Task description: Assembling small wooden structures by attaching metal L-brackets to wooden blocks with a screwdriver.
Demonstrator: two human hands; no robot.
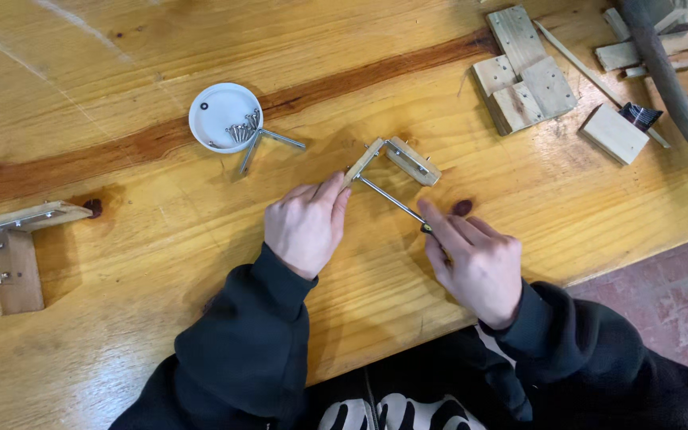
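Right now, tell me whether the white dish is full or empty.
Nearly empty: the white dish holds only a small cluster of screws at its right edge; the rest shows bare.

A wooden table (121, 48) filled the view. Near its middle lay a small wooden corner piece with a metal bracket (396, 159). The left hand (306, 227) touched its left end, and the right hand (475, 263), nearer and to the right, held a screwdriver (392, 199) that reached up to it. To the far left of these sat a dish (224, 115) with screws (242, 131) in it, two metal brackets (268, 142) just beside its right edge. A finished corner piece (13, 247) lay at the left edge, and loose wood blocks (523, 72) at the far right.
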